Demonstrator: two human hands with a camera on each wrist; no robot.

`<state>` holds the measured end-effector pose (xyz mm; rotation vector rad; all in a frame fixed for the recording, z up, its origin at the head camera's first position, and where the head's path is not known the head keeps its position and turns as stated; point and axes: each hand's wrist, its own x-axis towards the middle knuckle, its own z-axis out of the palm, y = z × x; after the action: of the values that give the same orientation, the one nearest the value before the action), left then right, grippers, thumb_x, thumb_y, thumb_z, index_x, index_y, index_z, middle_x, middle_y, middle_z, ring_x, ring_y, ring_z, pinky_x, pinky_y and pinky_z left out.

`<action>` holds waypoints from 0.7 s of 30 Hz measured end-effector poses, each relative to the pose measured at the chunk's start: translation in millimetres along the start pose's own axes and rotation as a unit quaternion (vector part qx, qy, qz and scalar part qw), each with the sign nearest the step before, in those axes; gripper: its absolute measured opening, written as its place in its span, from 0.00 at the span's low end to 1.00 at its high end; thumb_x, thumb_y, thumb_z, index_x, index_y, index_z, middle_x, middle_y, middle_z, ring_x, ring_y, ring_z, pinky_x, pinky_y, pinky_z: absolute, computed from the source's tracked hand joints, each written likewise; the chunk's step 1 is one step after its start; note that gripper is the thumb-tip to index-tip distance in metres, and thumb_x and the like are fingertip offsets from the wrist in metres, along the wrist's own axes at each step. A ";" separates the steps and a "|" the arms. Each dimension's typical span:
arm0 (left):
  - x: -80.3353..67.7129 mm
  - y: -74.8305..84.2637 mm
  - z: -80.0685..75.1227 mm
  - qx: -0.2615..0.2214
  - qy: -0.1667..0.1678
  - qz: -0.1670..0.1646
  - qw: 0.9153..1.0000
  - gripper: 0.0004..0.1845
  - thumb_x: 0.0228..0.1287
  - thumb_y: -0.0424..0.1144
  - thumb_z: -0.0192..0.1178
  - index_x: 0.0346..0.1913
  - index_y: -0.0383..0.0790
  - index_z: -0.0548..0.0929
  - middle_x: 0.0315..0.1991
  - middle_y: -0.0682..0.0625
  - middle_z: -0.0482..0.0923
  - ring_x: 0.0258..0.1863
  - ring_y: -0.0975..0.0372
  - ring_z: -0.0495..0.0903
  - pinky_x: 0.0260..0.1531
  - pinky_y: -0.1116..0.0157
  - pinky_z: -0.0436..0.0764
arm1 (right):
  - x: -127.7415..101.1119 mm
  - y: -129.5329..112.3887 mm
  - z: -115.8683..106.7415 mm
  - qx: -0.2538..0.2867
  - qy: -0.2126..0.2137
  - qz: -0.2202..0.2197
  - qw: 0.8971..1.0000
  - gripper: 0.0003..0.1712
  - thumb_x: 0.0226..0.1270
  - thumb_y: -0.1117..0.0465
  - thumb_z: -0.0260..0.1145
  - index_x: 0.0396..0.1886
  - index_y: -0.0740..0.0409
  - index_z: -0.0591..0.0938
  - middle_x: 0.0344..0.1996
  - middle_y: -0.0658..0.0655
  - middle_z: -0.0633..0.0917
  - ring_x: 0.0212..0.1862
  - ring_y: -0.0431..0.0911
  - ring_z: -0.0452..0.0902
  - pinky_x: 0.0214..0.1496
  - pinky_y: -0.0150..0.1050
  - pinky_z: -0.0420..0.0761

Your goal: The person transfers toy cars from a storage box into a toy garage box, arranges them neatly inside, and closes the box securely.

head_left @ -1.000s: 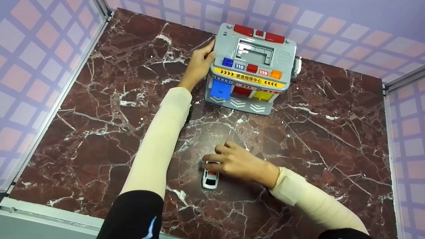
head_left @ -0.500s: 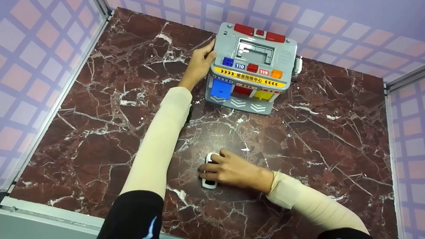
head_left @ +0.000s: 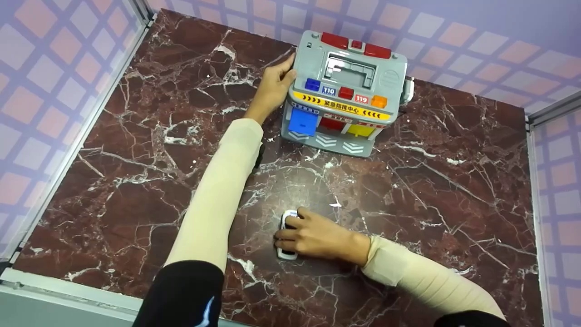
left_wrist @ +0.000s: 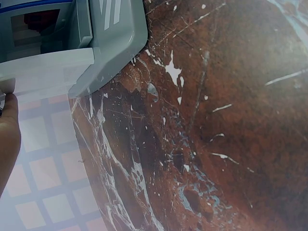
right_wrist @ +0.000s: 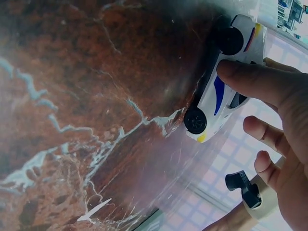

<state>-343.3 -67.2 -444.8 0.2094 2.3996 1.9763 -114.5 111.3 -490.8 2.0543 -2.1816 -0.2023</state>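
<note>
Right hand (head_left: 317,236) grips white toy car (head_left: 288,236) on near-middle of marble surface (head_left: 136,172), fingers curled over roof. Car's long axis runs near-to-far, toward toy garage (head_left: 347,91); which end leads, cannot tell. Left hand (head_left: 272,88) rests fingers, fairly straight, against garage's left side.

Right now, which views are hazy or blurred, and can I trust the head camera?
Head view: sharp, evenly lit, toy car clear. Left wrist view: pale haze over toy station. Right wrist view: milky glare by the right hand.
</note>
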 end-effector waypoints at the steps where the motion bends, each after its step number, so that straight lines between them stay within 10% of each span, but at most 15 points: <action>1: -3.3 5.1 -0.4 0.000 -0.001 0.000 1.000 0.24 0.69 0.31 0.48 0.67 0.35 0.61 0.67 0.46 0.62 0.60 0.65 0.69 0.59 0.79 0.65 | -0.3 0.6 -0.5 -0.003 0.003 -0.001 1.000 0.21 0.58 0.48 0.63 0.53 0.38 0.78 0.50 0.38 0.81 0.43 0.41 0.72 0.44 0.36 0.73; 21: -9.0 12.6 -1.0 -0.003 -0.002 0.002 1.000 0.24 0.69 0.30 0.47 0.67 0.32 0.61 0.67 0.44 0.61 0.57 0.65 0.71 0.58 0.77 0.68 | -4.5 37.1 -18.2 -0.049 0.007 0.027 0.998 0.32 0.47 0.57 0.72 0.56 0.41 0.78 0.54 0.42 0.79 0.48 0.44 0.71 0.46 0.40 0.74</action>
<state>-333.3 -66.9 -432.8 0.2190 2.3918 1.9827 -147.0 118.0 -465.9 1.9383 -2.1698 -0.2815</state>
